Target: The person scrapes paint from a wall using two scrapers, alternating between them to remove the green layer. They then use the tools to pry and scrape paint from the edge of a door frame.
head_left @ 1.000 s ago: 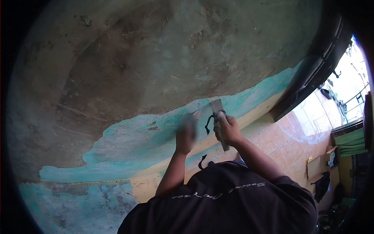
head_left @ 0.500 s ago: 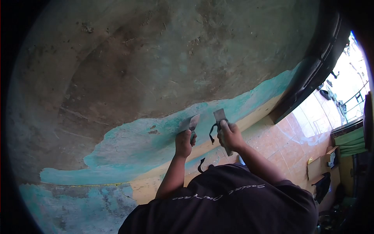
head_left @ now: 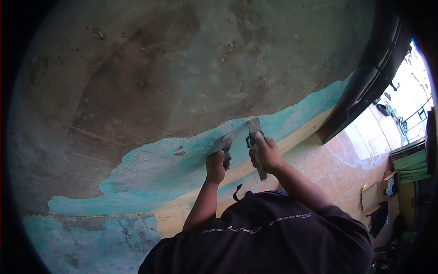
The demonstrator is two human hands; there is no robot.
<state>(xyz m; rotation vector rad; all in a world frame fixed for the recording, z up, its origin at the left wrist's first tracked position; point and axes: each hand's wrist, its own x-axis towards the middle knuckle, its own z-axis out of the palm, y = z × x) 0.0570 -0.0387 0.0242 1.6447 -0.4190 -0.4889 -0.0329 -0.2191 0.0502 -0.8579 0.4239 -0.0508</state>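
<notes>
I face a wall (head_left: 182,68) whose upper part is bare grey-brown plaster and whose lower band (head_left: 150,169) still carries teal paint. My left hand (head_left: 216,166) grips a small scraper (head_left: 226,142), its blade tilted against the edge of the teal paint. My right hand (head_left: 265,153) grips a second scraper (head_left: 253,126), its blade pressed flat on the wall just right of the first; its handle sticks out below my fist. The two blades are close together, not touching.
A dark door frame (head_left: 365,91) stands at the right. Beyond it lies an orange tiled floor (head_left: 346,160) with cardboard boxes (head_left: 381,192) and green folded material (head_left: 413,166). My dark shirt (head_left: 273,237) fills the bottom of the view.
My left hand was blurred in motion a second ago and now rests still with its scraper on the paint edge. My right hand dropped slightly, then rose back up the wall.
</notes>
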